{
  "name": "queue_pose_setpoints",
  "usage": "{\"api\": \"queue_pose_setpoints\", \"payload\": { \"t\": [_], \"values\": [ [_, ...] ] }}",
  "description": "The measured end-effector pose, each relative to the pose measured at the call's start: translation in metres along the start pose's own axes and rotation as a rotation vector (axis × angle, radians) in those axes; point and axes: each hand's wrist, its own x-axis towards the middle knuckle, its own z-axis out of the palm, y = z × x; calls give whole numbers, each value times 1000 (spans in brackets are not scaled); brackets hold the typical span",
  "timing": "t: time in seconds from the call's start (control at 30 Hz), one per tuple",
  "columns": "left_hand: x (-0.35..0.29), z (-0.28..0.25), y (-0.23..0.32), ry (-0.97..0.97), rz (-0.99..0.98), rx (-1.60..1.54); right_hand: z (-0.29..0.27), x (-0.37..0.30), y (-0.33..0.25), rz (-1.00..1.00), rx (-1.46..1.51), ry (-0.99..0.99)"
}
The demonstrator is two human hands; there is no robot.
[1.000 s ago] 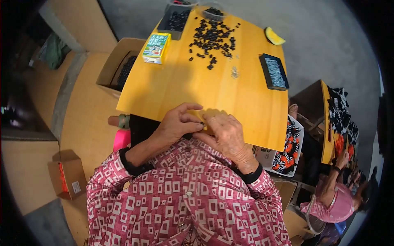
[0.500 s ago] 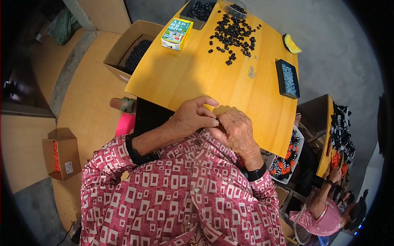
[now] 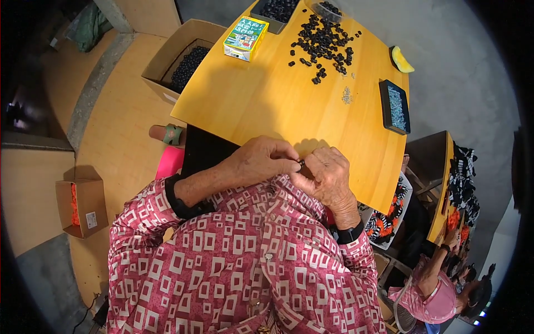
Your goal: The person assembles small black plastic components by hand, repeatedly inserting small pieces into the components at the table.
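At the near edge of the yellow wooden table [image 3: 250, 106], my two hands meet over my lap. A small black piece [image 3: 302, 163] shows between them, mostly covered by fingers. My right hand [image 3: 329, 173] is curled closed around it. Thumb and forefinger of my left hand [image 3: 267, 158] pinch together at the piece's left side. Farther off on the tabletop lies a loose spread of small black plastic pieces [image 3: 320, 42], with a little pile of tiny silvery parts [image 3: 346, 96] just nearer. A black tray [image 3: 394, 107] full of small silvery parts stands by the right edge.
A yellow-green carton [image 3: 245, 39], a dark bin [image 3: 273, 14], a clear bowl [image 3: 328, 10] and a fruit wedge [image 3: 400, 60] stand on the table. Left is a cardboard box [image 3: 167, 72] of dark pieces. A white crate [image 3: 389, 217] and a co-worker [image 3: 431, 289] are at right.
The view has shifted slightly. My left finger, lifted and stretched out before, has come down toward the thumb at the black piece. The right hand stays curled.
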Motion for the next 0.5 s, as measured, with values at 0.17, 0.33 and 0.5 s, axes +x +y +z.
{"api": "queue_pose_setpoints", "payload": {
  "t": [0.17,0.33,0.5],
  "values": [
    [-4,-2,16,-31,-106,252,-2,1,-4,-39,0,-42],
    [-8,1,14,-13,-48,360,1,-3,-8,-70,13,-111],
    [-12,6,22,2,-96,428,6,-11,-8,-121,19,-143]
  ]
}}
